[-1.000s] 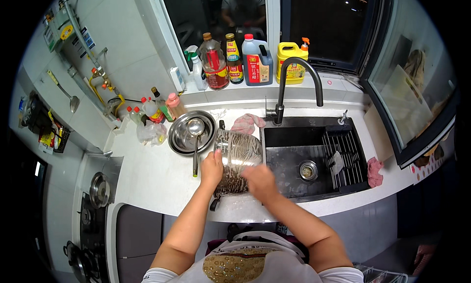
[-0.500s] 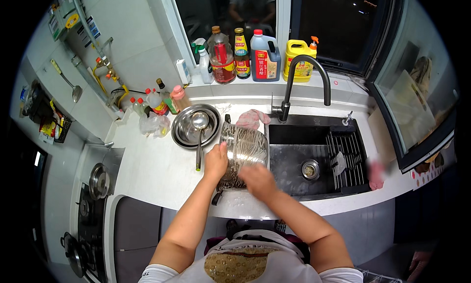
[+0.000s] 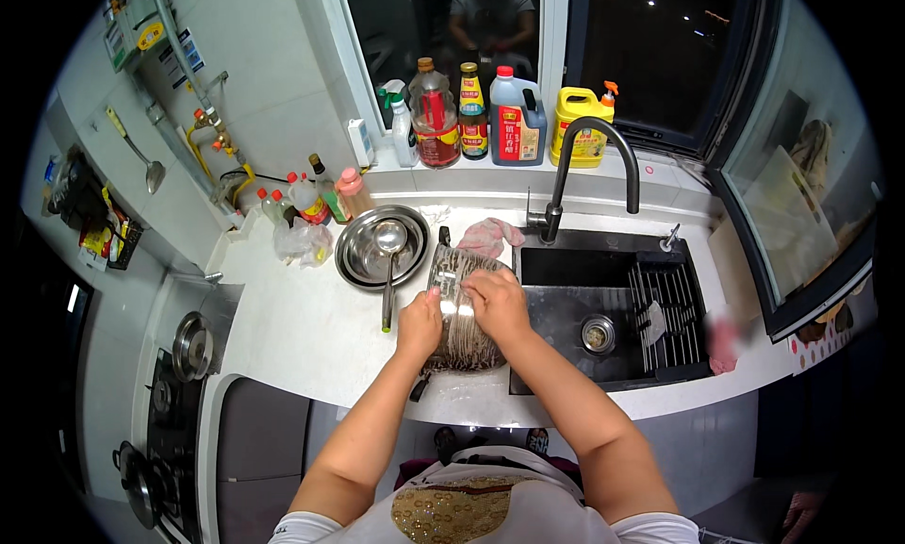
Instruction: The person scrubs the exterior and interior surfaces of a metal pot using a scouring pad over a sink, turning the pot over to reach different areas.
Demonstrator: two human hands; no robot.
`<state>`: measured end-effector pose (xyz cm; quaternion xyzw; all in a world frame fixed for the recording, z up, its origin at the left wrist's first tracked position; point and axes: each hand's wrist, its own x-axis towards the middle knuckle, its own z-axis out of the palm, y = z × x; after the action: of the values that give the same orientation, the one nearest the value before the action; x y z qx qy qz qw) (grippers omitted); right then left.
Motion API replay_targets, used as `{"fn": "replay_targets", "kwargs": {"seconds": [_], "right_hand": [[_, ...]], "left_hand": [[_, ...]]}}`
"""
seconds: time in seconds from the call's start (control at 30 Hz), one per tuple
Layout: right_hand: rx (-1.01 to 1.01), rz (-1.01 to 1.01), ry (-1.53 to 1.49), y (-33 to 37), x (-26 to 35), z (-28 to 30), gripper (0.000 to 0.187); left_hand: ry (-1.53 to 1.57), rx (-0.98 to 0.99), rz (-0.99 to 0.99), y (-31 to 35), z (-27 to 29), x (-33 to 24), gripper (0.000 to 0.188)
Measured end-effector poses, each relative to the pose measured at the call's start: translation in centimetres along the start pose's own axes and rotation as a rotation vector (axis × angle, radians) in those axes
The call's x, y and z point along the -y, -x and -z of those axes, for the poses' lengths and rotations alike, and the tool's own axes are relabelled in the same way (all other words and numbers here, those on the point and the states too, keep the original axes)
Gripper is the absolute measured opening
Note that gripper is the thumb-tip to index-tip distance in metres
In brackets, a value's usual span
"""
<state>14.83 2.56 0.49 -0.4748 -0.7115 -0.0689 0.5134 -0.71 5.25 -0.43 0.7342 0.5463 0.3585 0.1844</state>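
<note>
A metal pot (image 3: 464, 349) lies on its side at the counter's edge, left of the sink. Dark streaks cover its shiny wall, and its black handles show at the top and bottom ends. My left hand (image 3: 419, 327) grips the pot at its left side, thumb up. Curled fingers of my right hand (image 3: 500, 302) press on the upper part of the pot's wall; anything small inside them is hidden. To the left, a ladle (image 3: 388, 261) rests in a steel bowl (image 3: 353, 278), its handle hanging over the rim.
A black sink (image 3: 556, 304) with a drying rack (image 3: 665, 318) and a tall black faucet (image 3: 556, 195) is on the right. A pink cloth (image 3: 490, 235) lies behind the pot. Several bottles, among them a yellow jug (image 3: 577, 134), line the sill. A stove (image 3: 162, 431) stands at left.
My right hand has moved up and away from me along the pot's wall. The left hand keeps its hold, and the camera view has shifted slightly.
</note>
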Motion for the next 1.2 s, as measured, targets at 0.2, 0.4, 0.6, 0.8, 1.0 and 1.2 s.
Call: {"fn": "replay_targets", "kwargs": {"seconds": [0.2,0.4,0.6,0.8,1.0,1.2], "right_hand": [[0.253,0.103,-0.078,4.5,4.5,1.8,0.021],[0.054,-0.124,-0.106,-1.4,-0.6,-0.5,0.024],[0.114,0.094,-0.227,1.9,3.7,-0.6,0.025],[0.065,-0.142,-0.073,-1.6,0.5,-1.6,0.014],[0.169,0.039,-0.155,1.6,2.2,1.1,0.016],[-0.002,-0.359,-0.096,3.5,-1.2,3.2,0.013]], "left_hand": [[0.04,0.027,0.003,1.3,0.6,0.5,0.046],[0.088,0.052,-0.036,2.7,1.0,0.9,0.043],[0.14,0.096,-0.011,3.7,1.8,1.8,0.04],[0.171,0.109,-0.034,4.4,2.2,1.4,0.038],[0.125,0.04,-0.159,7.0,2.4,4.0,0.031],[0.184,-0.018,-0.083,7.2,4.1,2.9,0.025]]}}
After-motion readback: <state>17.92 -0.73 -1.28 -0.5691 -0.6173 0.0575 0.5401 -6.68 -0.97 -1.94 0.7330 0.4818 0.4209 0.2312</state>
